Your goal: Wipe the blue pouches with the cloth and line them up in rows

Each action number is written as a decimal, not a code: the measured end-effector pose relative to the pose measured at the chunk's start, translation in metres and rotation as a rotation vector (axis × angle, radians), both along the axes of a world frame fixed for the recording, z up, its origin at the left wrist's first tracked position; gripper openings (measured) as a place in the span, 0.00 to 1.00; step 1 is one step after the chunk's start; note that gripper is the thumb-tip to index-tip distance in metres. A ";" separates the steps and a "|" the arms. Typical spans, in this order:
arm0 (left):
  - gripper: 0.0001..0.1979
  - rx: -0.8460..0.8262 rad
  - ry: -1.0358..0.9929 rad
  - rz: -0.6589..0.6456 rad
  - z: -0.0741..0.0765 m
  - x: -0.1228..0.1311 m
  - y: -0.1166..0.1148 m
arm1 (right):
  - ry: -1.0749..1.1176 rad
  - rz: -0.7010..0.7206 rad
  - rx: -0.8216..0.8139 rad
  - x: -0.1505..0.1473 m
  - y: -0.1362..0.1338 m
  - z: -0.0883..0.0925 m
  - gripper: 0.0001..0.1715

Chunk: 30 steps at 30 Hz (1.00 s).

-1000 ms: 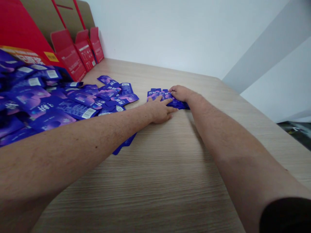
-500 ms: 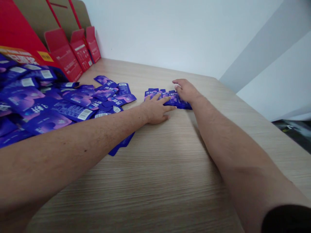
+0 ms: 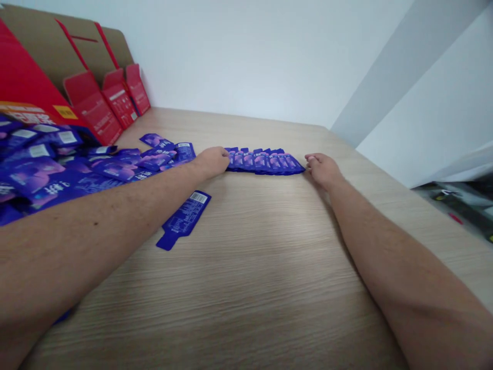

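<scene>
A row of overlapping purple-blue sachets (image 3: 265, 161) lies on the table, fanned from left to right with pink-violet artwork facing up. At its left end is my left hand (image 3: 212, 162), fingers bent and closed on the edge of the outermost sachets. My right hand (image 3: 324, 170) sits at the opposite end, its fingers curled in and pinching the corner of the last sachet. The fingertips of both hands are partly hidden. A single sachet (image 3: 185, 220), barcode side up, rests in front of my left forearm.
A large heap of loose sachets (image 3: 50, 174) covers the table's left side, partly behind my left forearm. Behind it stand an open red carton (image 3: 34, 90) and small red boxes (image 3: 92, 108) with raised flaps. A white wall (image 3: 239, 61) closes off the wooden table (image 3: 262, 267) at the back.
My left hand, earlier spread flat on top of the sachets, has moved left to their end and closed. My right hand has shifted right and down to the other end. The whole row is now exposed.
</scene>
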<state>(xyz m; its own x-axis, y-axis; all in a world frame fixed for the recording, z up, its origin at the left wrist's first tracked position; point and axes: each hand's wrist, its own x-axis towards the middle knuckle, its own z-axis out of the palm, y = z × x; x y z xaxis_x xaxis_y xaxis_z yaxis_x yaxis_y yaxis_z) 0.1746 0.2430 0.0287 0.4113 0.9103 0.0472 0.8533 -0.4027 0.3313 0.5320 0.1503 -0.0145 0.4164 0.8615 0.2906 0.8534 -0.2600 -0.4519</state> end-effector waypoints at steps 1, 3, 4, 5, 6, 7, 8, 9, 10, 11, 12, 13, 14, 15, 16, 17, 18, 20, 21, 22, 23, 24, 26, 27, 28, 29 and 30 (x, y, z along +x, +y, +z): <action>0.22 0.004 -0.004 -0.013 0.000 0.001 0.000 | 0.003 -0.002 -0.008 -0.003 0.000 0.000 0.29; 0.21 0.010 -0.004 -0.026 0.000 0.003 -0.003 | -0.003 0.002 -0.029 -0.010 0.000 0.003 0.27; 0.21 0.015 -0.004 -0.028 -0.001 0.004 -0.004 | -0.013 0.006 -0.041 -0.013 0.000 0.006 0.27; 0.21 0.020 -0.004 -0.033 -0.001 0.006 -0.005 | -0.026 0.010 -0.054 -0.017 0.001 0.008 0.26; 0.22 0.026 -0.006 -0.041 -0.001 0.007 -0.007 | -0.040 0.014 -0.067 -0.020 0.001 0.011 0.25; 0.22 0.028 -0.005 -0.050 -0.001 0.009 -0.008 | -0.055 0.018 -0.080 -0.023 0.000 0.013 0.25; 0.22 0.030 -0.002 -0.058 -0.001 0.010 -0.009 | -0.067 0.019 -0.090 -0.026 0.000 0.015 0.24; 0.22 0.031 0.004 -0.064 -0.001 0.011 -0.009 | -0.076 0.018 -0.098 -0.028 0.000 0.017 0.24; 0.23 0.029 0.014 -0.067 -0.001 0.011 -0.010 | -0.082 0.015 -0.105 -0.030 -0.001 0.018 0.25; 0.23 0.027 0.027 -0.068 0.000 0.011 -0.010 | -0.085 0.012 -0.109 -0.031 -0.001 0.019 0.25; 0.23 0.027 0.040 -0.071 0.000 0.011 -0.010 | -0.086 0.009 -0.113 -0.032 -0.002 0.019 0.25; 0.23 0.032 0.047 -0.075 -0.001 0.010 -0.010 | -0.086 0.008 -0.116 -0.033 -0.002 0.019 0.25; 0.24 0.041 0.047 -0.079 -0.001 0.009 -0.010 | -0.084 0.009 -0.116 -0.033 -0.003 0.020 0.26; 0.25 0.048 0.043 -0.082 -0.002 0.007 -0.009 | -0.082 0.011 -0.114 -0.034 -0.003 0.020 0.26; 0.26 0.054 0.036 -0.085 -0.004 0.006 -0.009 | -0.078 0.013 -0.110 -0.034 -0.004 0.020 0.25; 0.27 0.055 0.032 -0.090 -0.005 0.004 -0.008 | -0.073 0.014 -0.104 -0.034 -0.004 0.019 0.25; 0.27 0.053 0.031 -0.098 -0.007 0.003 -0.008 | -0.066 0.014 -0.097 -0.033 -0.004 0.019 0.25; 0.27 0.049 0.047 -0.129 -0.010 0.001 -0.006 | -0.044 0.009 -0.079 -0.033 -0.004 0.018 0.24; 0.27 0.048 0.058 -0.145 -0.011 0.001 -0.006 | -0.029 0.007 -0.069 -0.032 -0.003 0.017 0.23; 0.27 0.048 0.066 -0.158 -0.012 0.001 -0.006 | -0.009 0.003 -0.057 -0.031 -0.003 0.015 0.22; 0.28 0.046 0.070 -0.164 -0.012 0.001 -0.006 | 0.015 -0.002 -0.043 -0.030 -0.002 0.013 0.21; 0.28 0.044 0.067 -0.165 -0.011 0.001 -0.007 | 0.044 -0.009 -0.024 -0.028 -0.001 0.010 0.20; 0.28 0.046 0.039 -0.137 -0.007 0.000 -0.011 | 0.121 -0.036 0.025 -0.024 0.001 0.004 0.18; 0.29 0.052 0.015 -0.114 -0.003 -0.001 -0.014 | 0.172 -0.056 0.055 -0.022 0.002 0.000 0.18; 0.29 0.060 -0.015 -0.090 0.002 -0.003 -0.018 | 0.231 -0.080 0.088 -0.019 0.003 -0.003 0.18; 0.28 0.069 -0.048 -0.067 0.008 -0.007 -0.024 | 0.297 -0.109 0.122 -0.017 0.004 -0.005 0.19; 0.28 0.079 -0.084 -0.047 0.015 -0.012 -0.031 | 0.367 -0.139 0.156 -0.015 0.005 -0.007 0.20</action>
<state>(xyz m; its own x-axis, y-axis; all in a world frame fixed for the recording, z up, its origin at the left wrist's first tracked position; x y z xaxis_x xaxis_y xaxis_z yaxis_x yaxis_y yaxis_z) 0.1630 0.2123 0.0439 0.4451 0.8821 0.1539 0.8033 -0.4693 0.3668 0.5169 0.1550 -0.0215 0.6259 0.7470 0.2240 0.5901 -0.2659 -0.7623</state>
